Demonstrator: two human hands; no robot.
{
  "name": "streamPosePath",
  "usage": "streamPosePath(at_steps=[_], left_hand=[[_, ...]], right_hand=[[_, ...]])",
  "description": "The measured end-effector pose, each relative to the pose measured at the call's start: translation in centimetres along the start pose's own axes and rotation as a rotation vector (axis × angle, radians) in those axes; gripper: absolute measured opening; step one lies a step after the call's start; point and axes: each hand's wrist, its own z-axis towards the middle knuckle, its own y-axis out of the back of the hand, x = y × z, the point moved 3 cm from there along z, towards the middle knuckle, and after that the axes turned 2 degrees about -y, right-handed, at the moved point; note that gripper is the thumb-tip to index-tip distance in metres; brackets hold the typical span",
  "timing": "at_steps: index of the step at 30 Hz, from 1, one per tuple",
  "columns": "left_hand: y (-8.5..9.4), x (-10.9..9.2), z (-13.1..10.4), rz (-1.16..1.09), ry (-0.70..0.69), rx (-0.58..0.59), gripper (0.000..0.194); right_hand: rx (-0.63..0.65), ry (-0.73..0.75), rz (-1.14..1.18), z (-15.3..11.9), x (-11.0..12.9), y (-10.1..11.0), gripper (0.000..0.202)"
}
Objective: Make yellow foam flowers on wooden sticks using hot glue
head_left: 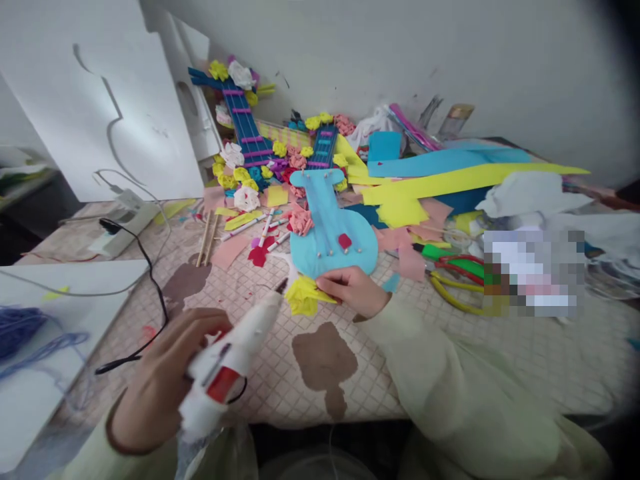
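My left hand (173,363) is wrapped round a white glue gun (245,347) with a red patch on its body; its nozzle points up and right. In my right hand (357,288) is a crumpled yellow paper flower (301,297), pinched by its twisted end. The nozzle tip is close to the flower's left edge; whether they touch I cannot tell. Just beyond my right hand lies a light-blue guitar cutout (327,227) with strings, small pins and a red patch. A pink paper flower (301,219) sits at its left side.
Decorated dark-blue guitar necks (245,127) lean at the back among paper flowers. Scissors with yellow handles (453,297) and paper strips (450,179) are on the right. A power strip (123,223) with a black cable stands left, near a white board (75,293) holding blue yarn (23,330).
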Motion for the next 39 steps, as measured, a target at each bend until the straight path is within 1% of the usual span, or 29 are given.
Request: streamPosePath(at_steps=[1, 3, 5, 8, 18, 28, 34, 39], left_hand=[[-0.6, -0.6, 0.2, -0.022, -0.058, 0.039, 0.017], [-1.6, -1.1, 0.6, -0.030, -0.121, 0.089, 0.017], [-2.3, -1.1, 0.9, 0.003, -0.128, 0.107, 0.018], [-2.8, -1.0, 1.0, 0.034, -0.130, 0.123, 0.018], [-3.6, -1.2, 1.3, 0.041, -0.098, 0.201, 0.017], [-4.1, -0.7, 1.1, -0.013, -0.047, 0.208, 0.017], [-4.1, -0.7, 1.0, -0.019, -0.041, 0.194, 0.014], [-4.0, -0.9, 1.0, -0.013, -0.052, 0.204, 0.016]], right_hand=[[-0.006, 0.010, -0.006, 0.0, 0.0, 0.0, 0.030], [-0.022, 0.033, -0.020, -0.1, 0.1, 0.1, 0.028], [-0.035, 0.052, -0.035, 0.0, 0.1, 0.2, 0.027], [-0.048, 0.072, -0.057, 0.0, -0.1, 0.2, 0.027], [-0.041, 0.092, -0.103, -0.1, 0.1, 0.0, 0.027], [-0.028, 0.065, -0.103, -0.4, 0.7, 0.1, 0.026], [-0.026, 0.054, -0.101, -0.4, 0.8, 0.1, 0.027], [-0.021, 0.056, -0.088, -0.3, 0.5, 0.1, 0.027]])
